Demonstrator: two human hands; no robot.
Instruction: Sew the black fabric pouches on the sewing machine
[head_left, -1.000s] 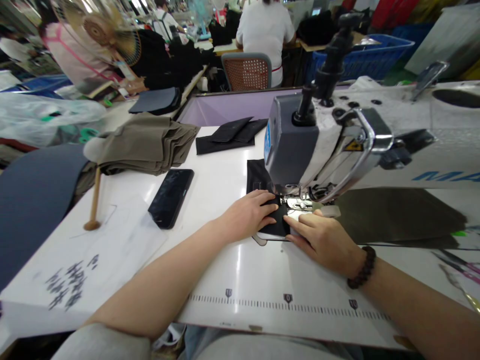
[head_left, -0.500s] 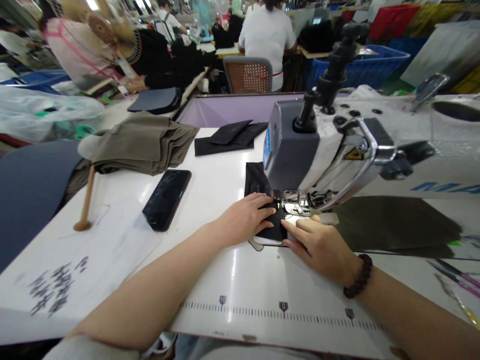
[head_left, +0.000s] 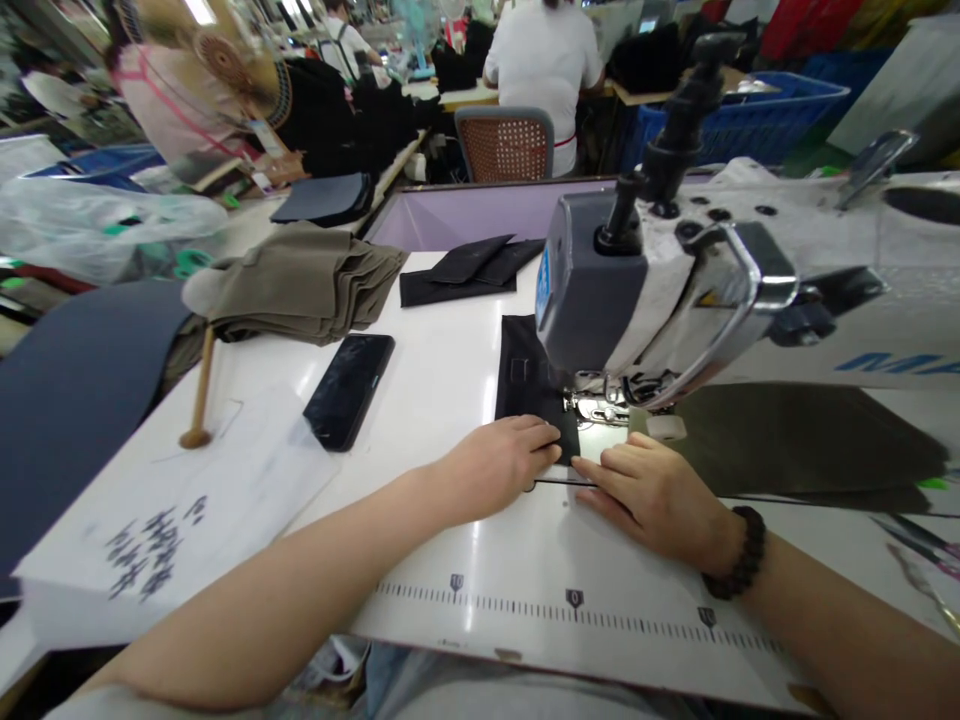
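Observation:
A black fabric piece (head_left: 525, 375) lies on the white sewing table with its right edge beside the metal presser foot (head_left: 574, 402) of the sewing machine (head_left: 592, 290). My left hand (head_left: 502, 465) rests on the near part of this fabric, fingers laid flat and pointing right. My right hand (head_left: 652, 500), with a dark beaded bracelet (head_left: 742, 555) at the wrist, is just right of it. Its index fingertip touches the near right corner of the fabric, while the other fingers are partly bent by a small pale tab (head_left: 666, 428).
Left of my hands lie a phone (head_left: 349, 390), a wooden stick (head_left: 201, 395), handwritten paper (head_left: 90, 520) and stacked olive fabric (head_left: 292, 285). Folded black pieces (head_left: 472, 272) sit behind. Dark olive panels (head_left: 802, 440) and scissors (head_left: 922, 545) are at right. Co-workers sit farther back.
My left hand has slid back toward the table's front edge, uncovering more of the black fabric. The fabric has shifted slightly away from me. My right hand stays at its corner.

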